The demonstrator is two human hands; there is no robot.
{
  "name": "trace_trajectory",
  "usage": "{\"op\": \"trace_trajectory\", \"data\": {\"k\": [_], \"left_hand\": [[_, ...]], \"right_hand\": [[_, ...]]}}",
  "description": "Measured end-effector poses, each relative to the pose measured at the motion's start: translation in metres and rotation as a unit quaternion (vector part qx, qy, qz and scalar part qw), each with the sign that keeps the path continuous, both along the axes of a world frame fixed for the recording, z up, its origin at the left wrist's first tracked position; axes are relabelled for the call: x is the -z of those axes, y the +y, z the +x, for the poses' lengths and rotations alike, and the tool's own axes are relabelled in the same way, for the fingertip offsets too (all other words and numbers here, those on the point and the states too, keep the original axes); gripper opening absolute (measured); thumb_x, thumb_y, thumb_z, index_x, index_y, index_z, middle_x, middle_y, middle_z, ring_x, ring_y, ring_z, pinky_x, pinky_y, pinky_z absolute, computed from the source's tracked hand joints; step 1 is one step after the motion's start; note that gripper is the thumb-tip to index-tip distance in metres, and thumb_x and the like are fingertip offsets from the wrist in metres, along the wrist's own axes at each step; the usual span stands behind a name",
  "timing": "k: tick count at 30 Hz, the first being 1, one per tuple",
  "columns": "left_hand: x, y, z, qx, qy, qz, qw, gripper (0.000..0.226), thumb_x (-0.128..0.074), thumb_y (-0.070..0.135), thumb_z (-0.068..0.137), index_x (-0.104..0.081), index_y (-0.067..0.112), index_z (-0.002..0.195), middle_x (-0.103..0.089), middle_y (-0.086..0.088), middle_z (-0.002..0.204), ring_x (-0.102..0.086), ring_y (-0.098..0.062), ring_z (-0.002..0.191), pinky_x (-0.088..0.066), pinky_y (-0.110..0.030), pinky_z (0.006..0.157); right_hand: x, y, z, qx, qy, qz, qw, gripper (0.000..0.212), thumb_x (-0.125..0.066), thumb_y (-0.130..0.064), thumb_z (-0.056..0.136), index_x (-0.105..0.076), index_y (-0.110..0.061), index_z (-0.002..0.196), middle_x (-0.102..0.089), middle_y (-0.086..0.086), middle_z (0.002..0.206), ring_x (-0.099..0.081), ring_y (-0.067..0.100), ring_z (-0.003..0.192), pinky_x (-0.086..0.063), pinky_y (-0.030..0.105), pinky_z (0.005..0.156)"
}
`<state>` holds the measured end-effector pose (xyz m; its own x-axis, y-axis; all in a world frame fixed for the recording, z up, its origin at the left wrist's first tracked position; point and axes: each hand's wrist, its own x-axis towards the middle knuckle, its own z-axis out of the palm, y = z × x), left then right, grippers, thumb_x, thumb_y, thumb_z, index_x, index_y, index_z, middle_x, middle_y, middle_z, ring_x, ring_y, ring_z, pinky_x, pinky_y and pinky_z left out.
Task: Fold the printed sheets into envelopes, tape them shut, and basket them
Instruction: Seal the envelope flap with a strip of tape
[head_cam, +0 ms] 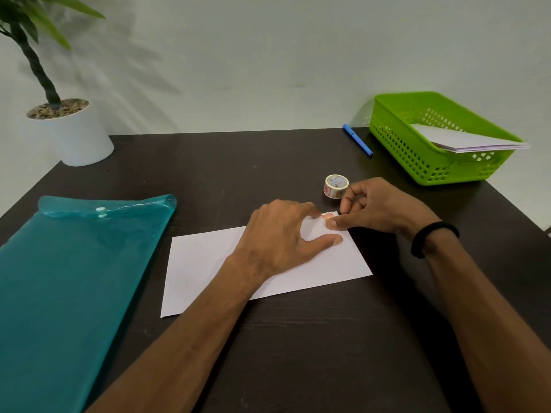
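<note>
Taping is under way on one folded sheet [208, 263], which lies flat on the dark table [298, 353], near its middle. The left hand [283, 234] rests on the paper's far right part, fingers loosely spread and thumb extended, holding the fold down. The right hand [378, 210] meets it at the far right corner, where its thumb and fingers press a short patterned tape strip [328, 216] over the paper's edge; whether the strip is fully stuck down cannot be told, since the fingers cover most of it. The tape roll [336, 186] stands just beyond the right hand, apart from the paper.

Progress: the green basket [402, 150] at the far right already holds a small stack of finished envelopes [471, 140], one corner overhanging its rim. The teal folder [74, 278] on the left probably holds further sheets, so more folding likely remains.

Clearance: open table lies between paper and basket, interrupted only by the roll and a blue pen [357, 140]. The basket sits close to the table's right edge; a potted plant [68, 126] occupies the far left corner.
</note>
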<state>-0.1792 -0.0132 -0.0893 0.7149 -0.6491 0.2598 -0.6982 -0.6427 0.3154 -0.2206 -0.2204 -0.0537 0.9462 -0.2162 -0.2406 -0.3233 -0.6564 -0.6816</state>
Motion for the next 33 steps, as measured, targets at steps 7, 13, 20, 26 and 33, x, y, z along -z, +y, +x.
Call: {"op": "trace_trajectory", "data": {"k": [7,13,20,26,33], "left_hand": [[-0.012,0.017,0.004,-0.033,0.077,-0.118,0.99,0.077,-0.055,0.084,0.07,-0.075,0.024,0.114,-0.066,0.013,0.079,-0.061,-0.004,0.069,-0.06,-0.03,0.071],[-0.036,0.097,0.006,-0.117,0.163,0.158,0.967,0.112,-0.054,0.097,0.047,-0.044,0.045,0.146,-0.039,0.002,0.147,-0.036,-0.023,0.137,-0.039,-0.051,0.114],[-0.046,0.128,-0.003,-0.135,0.186,0.237,0.944,0.111,-0.078,0.086,0.044,-0.041,0.038,0.136,-0.04,0.001,0.135,-0.036,-0.021,0.125,-0.041,-0.047,0.111],[-0.048,0.121,-0.015,-0.155,0.18,0.268,0.934,0.117,-0.076,0.089,0.044,-0.041,0.03,0.138,-0.037,-0.004,0.143,-0.034,-0.029,0.136,-0.036,-0.053,0.116],[-0.051,0.116,-0.057,-0.158,0.165,0.271,0.935,0.127,-0.079,0.087,0.046,-0.033,0.023,0.147,-0.033,-0.009,0.153,-0.032,-0.034,0.143,-0.033,-0.054,0.119]], "right_hand": [[0.0,-0.01,-0.008,0.002,-0.01,0.092,0.996,0.018,-0.084,-0.003,0.082,-0.069,-0.008,0.089,-0.067,-0.005,0.058,-0.056,0.002,0.049,-0.043,0.012,0.046],[0.023,-0.004,-0.03,0.12,-0.181,0.096,0.971,0.015,-0.083,-0.011,0.084,-0.069,-0.013,0.086,-0.069,0.001,0.071,-0.058,0.005,0.057,-0.049,0.018,0.055],[0.031,0.019,-0.059,0.18,-0.244,0.028,0.952,0.015,-0.081,-0.019,0.086,-0.067,-0.02,0.084,-0.07,-0.001,0.077,-0.061,0.009,0.065,-0.051,0.025,0.062],[0.034,0.041,-0.112,0.198,-0.255,0.039,0.946,0.013,-0.08,-0.018,0.084,-0.068,-0.019,0.08,-0.069,-0.002,0.072,-0.058,0.006,0.06,-0.051,0.025,0.061],[0.033,0.071,-0.165,0.198,-0.239,0.009,0.95,0.012,-0.078,-0.022,0.087,-0.067,-0.021,0.083,-0.07,-0.004,0.073,-0.062,0.009,0.064,-0.057,0.031,0.067]]}}
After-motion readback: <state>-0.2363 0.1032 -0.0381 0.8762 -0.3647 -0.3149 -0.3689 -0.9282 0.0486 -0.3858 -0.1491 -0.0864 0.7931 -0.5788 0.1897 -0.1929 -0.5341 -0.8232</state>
